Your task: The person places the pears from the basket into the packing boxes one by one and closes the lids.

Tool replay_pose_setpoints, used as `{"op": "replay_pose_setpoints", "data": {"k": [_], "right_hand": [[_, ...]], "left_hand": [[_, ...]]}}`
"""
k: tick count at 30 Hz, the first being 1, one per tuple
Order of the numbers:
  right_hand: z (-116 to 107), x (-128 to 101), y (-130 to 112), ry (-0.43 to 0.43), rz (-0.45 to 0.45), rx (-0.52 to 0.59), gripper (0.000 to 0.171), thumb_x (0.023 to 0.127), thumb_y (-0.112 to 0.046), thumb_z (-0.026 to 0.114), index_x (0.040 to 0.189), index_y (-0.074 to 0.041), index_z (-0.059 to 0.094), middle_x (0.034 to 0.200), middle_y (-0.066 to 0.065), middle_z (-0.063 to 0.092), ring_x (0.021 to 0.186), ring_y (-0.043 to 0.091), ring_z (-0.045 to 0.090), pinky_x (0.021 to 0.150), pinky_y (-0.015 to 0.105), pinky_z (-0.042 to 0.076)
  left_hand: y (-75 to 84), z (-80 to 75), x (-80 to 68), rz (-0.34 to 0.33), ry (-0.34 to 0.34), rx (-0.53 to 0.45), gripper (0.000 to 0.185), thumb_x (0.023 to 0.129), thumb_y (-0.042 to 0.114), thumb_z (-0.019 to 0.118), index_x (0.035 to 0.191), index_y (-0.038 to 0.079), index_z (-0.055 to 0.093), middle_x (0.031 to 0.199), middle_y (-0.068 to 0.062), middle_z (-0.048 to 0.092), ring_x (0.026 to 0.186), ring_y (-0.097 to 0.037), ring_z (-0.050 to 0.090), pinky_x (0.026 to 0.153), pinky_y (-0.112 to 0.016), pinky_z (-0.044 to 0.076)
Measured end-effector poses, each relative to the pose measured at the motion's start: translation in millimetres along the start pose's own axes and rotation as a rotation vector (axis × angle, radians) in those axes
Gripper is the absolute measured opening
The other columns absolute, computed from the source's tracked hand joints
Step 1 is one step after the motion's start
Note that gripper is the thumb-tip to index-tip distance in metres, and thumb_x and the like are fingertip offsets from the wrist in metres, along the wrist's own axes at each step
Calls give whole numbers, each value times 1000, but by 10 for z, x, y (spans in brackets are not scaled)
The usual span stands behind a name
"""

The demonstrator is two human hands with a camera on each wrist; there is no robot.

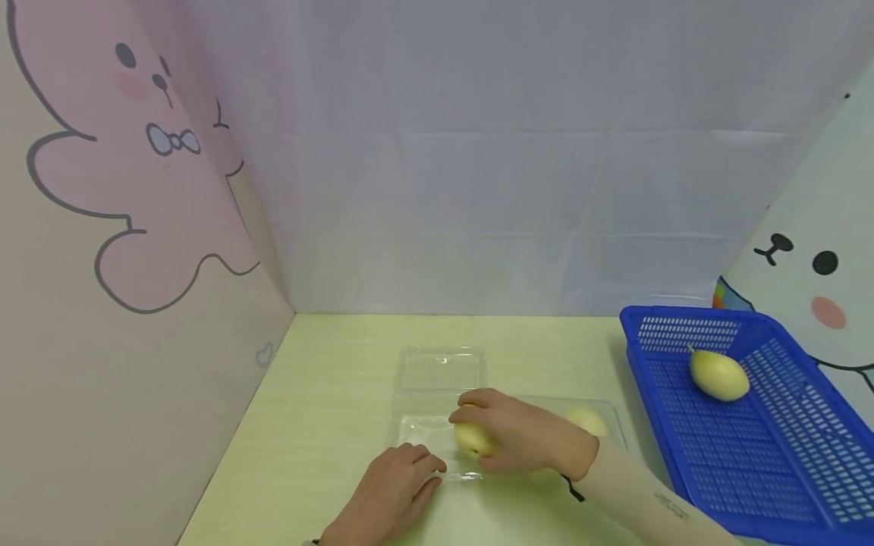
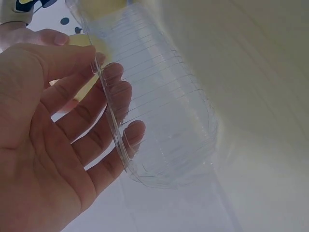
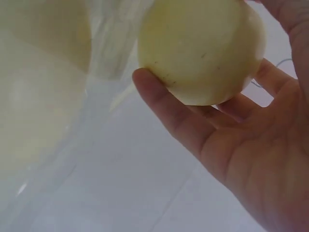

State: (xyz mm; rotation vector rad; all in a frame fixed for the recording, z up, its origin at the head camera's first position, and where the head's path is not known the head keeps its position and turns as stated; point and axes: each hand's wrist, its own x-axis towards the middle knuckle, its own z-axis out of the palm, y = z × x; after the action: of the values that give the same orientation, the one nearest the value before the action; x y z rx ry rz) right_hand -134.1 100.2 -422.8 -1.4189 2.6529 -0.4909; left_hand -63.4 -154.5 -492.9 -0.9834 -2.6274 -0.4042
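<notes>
From the head view, the right hand [image 1: 519,440] curled round a pale pear [image 1: 473,440] over the clear plastic box [image 1: 440,371] on the counter [image 1: 328,394], while the left hand [image 1: 392,497] rested at the box's near edge. A second pear [image 1: 718,374] lay in the blue basket [image 1: 792,455].

The left wrist view showed relaxed, nearly straight fingers [image 2: 108,104] touching the box rim [image 2: 113,130].

The right wrist view showed fingers [image 3: 169,111] wrapped beneath the pear [image 3: 200,48].
</notes>
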Motion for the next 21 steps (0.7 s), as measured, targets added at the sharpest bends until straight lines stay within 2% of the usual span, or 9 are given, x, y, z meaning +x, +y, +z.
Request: {"op": "replay_pose_setpoints", "data": {"k": [5, 11, 15, 21], "right_hand": [[94, 112, -12, -29, -15, -7, 57, 83, -15, 86, 137, -13, 67, 143, 10, 61, 134, 26, 60, 101, 31, 57], [155, 224, -57, -59, -77, -64, 53, 82, -12, 88, 131, -14, 68, 135, 7, 61, 125, 22, 60, 97, 28, 56], [204, 269, -93, -113, -36, -86, 51, 82, -13, 90, 128, -15, 70, 133, 5, 62, 125, 20, 61, 97, 27, 56], [285, 284, -146, -225, 40, -100, 49, 82, -14, 91, 126, -19, 72, 131, 3, 65, 119, 16, 63, 90, 26, 58]], "left_hand": [[4, 3, -4, -1, 15, 11, 9, 91, 20, 84, 97, 22, 78, 94, 12, 74, 78, -5, 63, 68, -19, 49], [-4, 6, -7, 6, 31, 36, 11, 90, 20, 84, 96, 23, 76, 92, 13, 72, 78, -5, 62, 68, -20, 49], [-10, 15, -9, 5, 22, 29, 10, 91, 21, 84, 97, 23, 76, 93, 13, 72, 80, -5, 62, 69, -20, 50], [0, 30, -32, -3, -37, -29, 6, 93, 25, 83, 97, 23, 78, 93, 14, 74, 81, -3, 62, 69, -16, 48]]}}
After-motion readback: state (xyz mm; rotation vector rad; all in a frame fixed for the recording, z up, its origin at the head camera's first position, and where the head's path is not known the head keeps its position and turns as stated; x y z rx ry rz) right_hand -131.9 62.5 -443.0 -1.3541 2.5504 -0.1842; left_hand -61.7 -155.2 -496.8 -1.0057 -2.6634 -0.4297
